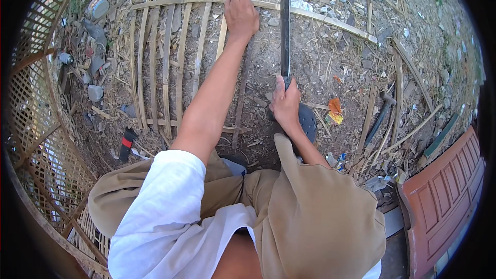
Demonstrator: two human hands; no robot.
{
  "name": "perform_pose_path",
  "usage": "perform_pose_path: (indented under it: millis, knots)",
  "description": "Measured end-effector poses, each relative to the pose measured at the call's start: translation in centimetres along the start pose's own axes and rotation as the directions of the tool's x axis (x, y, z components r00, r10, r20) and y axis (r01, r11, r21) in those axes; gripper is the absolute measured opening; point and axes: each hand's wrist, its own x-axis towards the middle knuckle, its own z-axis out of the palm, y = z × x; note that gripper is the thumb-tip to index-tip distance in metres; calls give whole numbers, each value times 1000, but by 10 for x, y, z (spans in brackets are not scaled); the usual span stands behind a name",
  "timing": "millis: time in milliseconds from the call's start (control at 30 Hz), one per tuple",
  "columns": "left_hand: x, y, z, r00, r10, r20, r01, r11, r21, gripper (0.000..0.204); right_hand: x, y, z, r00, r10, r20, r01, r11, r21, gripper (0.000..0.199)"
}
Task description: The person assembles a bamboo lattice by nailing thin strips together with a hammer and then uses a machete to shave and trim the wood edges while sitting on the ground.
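Observation:
A frame of thin bamboo slats point(182, 57) lies on the ground before me, the slats running side by side under a long crosswise bamboo strip point(330, 19). My left hand point(241, 14) is closed over that strip, at the end of the row of slats. In my right hand point(285, 101) is a machete point(285, 31), gripped by its handle. Its long dark blade points away from me, and its tip reaches the strip, to the right of my left hand. Whether the tip touches the strip I cannot tell.
A woven lattice panel point(41, 98) stands at the left. Nearer lies a black handle with a red band point(127, 143). To the right are a hammer point(380, 116), loose bamboo pieces point(413, 75) and a reddish-brown panelled board point(444, 196). Stones and litter cover the dirt.

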Motion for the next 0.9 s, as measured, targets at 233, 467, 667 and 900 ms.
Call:
perform_pose_path:
  millis: [233, 467, 667, 900]
  knots:
    - [0, 0, -1, 999, 34, -12, -34, 999, -27, 14, 8, 8, -8, 992, -84, -91, 66, 980, -187, 33]
    - [1, -4, -4, 999, 22, 47, -24, 999, 34, 29, 2, -22, -11, 988, -53, -147, 83, 974, 211, 40]
    - [7, -5, 3, 999, 24, -30, -24, 1000, -3, 10, 6, -24, -10, 995, 99, 11, -99, 979, 178, 35]
    - [1, -5, 1, 999, 23, -33, -24, 999, -21, 12, 16, -1, -7, 985, -165, -56, 137, 931, -338, 38]
